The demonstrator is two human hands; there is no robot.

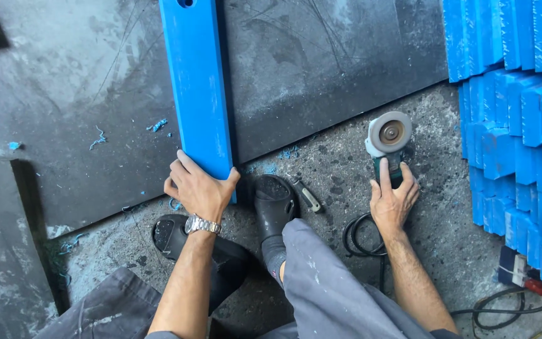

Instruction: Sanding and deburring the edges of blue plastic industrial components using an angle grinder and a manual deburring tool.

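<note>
— Looking at the centre of the frame, what is gripped by the left hand [197, 188]?

— The lower end of a long blue plank [197, 81] is clasped there, with the fingers wrapped over its left edge and the thumb set against its right. The plank is laid on a dark sheet [321, 63] and runs up to the top edge of the frame.

— And the right hand [394, 199]?

— It is laid on the body of an angle grinder [389, 141] at centre right, fingers closed around it, the index stretched forward. The grinder is rested on the concrete floor [440, 207], disc facing up, its black cable [362, 242] coiled below. A stack of blue pieces [522, 125] is seen at the right edge.
</note>
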